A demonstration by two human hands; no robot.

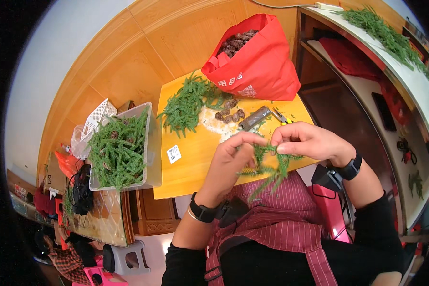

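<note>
Both hands meet over the near edge of the yellow table [190,181], in front of my striped apron. Between them hangs a green artificial pine sprig [281,169], its needled strands drooping below the fingers. My left hand [236,157] is closed at the sprig's upper end, thumb and forefinger pinching. My right hand [314,142] pinches the same sprig just to the right. The exact spot between the fingertips is partly hidden. Beyond the hands lie several brown pine cones [231,114], a dark grey roll-like object [255,118] and yellow-handled pliers [282,117].
A red bag [267,62] full of pine cones stands at the table's back. Loose pine sprigs [188,102] lie left of it, near a white label card [174,153]. A clear plastic bin [152,162] heaped with sprigs stands left. Shelves [367,81] rise at right.
</note>
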